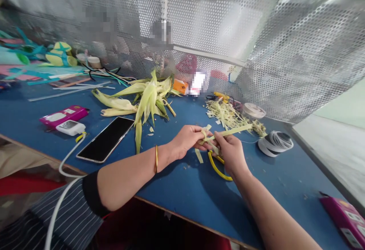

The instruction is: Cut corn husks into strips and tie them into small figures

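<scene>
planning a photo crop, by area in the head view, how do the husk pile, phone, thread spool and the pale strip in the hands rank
Largest to smallest, as they look:
1. Husk pile
2. Phone
3. Thread spool
4. Pale strip, partly hidden

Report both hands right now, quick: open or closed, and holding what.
Left hand: closed, pinching folded pale-green husk strips.
Right hand: closed, gripping a long, flat pale-green husk strip.

Pale yellow-green flat husk strips (236,130), crossed and folded together at left, one long end reaching right, short ends sticking out.
</scene>
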Demonstrator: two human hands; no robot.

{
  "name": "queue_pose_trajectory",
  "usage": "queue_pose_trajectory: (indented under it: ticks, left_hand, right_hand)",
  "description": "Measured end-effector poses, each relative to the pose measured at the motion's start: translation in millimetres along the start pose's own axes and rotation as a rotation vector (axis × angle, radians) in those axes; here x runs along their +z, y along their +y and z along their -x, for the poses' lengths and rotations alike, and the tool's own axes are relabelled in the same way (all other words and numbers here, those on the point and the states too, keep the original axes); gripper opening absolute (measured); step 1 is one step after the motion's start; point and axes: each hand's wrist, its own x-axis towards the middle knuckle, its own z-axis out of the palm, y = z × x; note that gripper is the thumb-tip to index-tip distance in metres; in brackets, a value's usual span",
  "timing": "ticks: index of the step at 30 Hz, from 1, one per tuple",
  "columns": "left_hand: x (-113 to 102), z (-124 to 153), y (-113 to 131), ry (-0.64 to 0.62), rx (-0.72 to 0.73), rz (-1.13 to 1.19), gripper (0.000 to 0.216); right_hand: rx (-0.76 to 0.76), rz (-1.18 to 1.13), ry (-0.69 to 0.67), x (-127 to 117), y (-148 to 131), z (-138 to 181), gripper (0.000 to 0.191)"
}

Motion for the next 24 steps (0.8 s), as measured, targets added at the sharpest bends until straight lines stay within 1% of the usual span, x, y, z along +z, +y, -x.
queue_pose_trajectory:
  ticks: [2, 3, 4, 7, 8, 9, 10, 13, 15, 17, 19, 21, 22, 23, 24]
  left_hand:
    - [-0.9, -0.4, -1.0, -0.003, 0.025, 0.005, 0.013]
    - [-1.7, -0.4, -1.5, -0.024, 0.037, 0.002, 0.013]
    - [-2.6, -0.3, -2.0, -0.063, 0.043, -0.008, 0.013]
    - [-5.8, 0.4, -2.7, -0.233, 0.011, -0.066, 0.015]
    - [-6.7, 0.4, -2.4, -0.262, -0.004, -0.075, 0.015]
    - [-7.5, 0.3, -1.8, -0.260, -0.014, -0.069, 0.015]
    - [-8.2, -0.1, -0.8, -0.232, -0.019, -0.051, 0.014]
    - [-10.5, -2.8, 4.2, -0.079, -0.025, 0.034, 0.014]
    - [-12.3, -4.9, 8.1, 0.015, -0.021, 0.053, 0.016]
    - [-13.8, -6.5, 11.1, 0.078, -0.002, 0.031, 0.016]
    - [-14.3, -6.6, 12.6, 0.088, 0.012, -0.013, 0.015]
    - [-14.1, -5.4, 12.8, 0.055, 0.016, -0.061, 0.014]
    - [-13.8, -4.3, 12.6, 0.031, 0.015, -0.085, 0.013]
    - [-13.6, -3.0, 12.4, -0.001, 0.012, -0.108, 0.012]
    - [-13.5, -1.6, 12.1, -0.042, 0.004, -0.134, 0.011]
  right_hand:
    - [0.029, 0.006, -0.006, -1.0, -2.5, -0.2, 0.043]
    - [0.042, 0.018, -0.017, -1.9, -3.4, -0.6, 0.043]
    - [0.054, 0.029, -0.034, -2.8, -3.9, -1.1, 0.042]
    - [0.072, 0.044, -0.119, -5.2, -3.5, -3.2, 0.041]
    - [0.069, 0.058, -0.139, -5.9, -3.3, -3.8, 0.040]
    - [0.061, 0.088, -0.147, -6.6, -3.5, -4.3, 0.040]
    - [0.046, 0.138, -0.145, -7.5, -4.3, -4.6, 0.040]
    - [-0.025, 0.261, -0.153, -11.8, -11.7, -3.5, 0.037]
    - [-0.060, 0.221, -0.247, -16.1, -19.9, -0.9, 0.034]
    - [-0.068, 0.128, -0.392, -20.7, -28.2, 2.6, 0.037]
    - [-0.061, 0.071, -0.529, -24.4, -33.5, 5.4, 0.038]
    - [-0.077, 0.063, -0.608, -26.3, -34.3, 6.2, 0.035]
    - [-0.112, 0.084, -0.616, -26.7, -33.2, 5.6, 0.032]
    - [-0.177, 0.124, -0.596, -26.8, -31.4, 4.5, 0.028]
    - [-0.275, 0.180, -0.553, -26.7, -29.2, 3.1, 0.023]
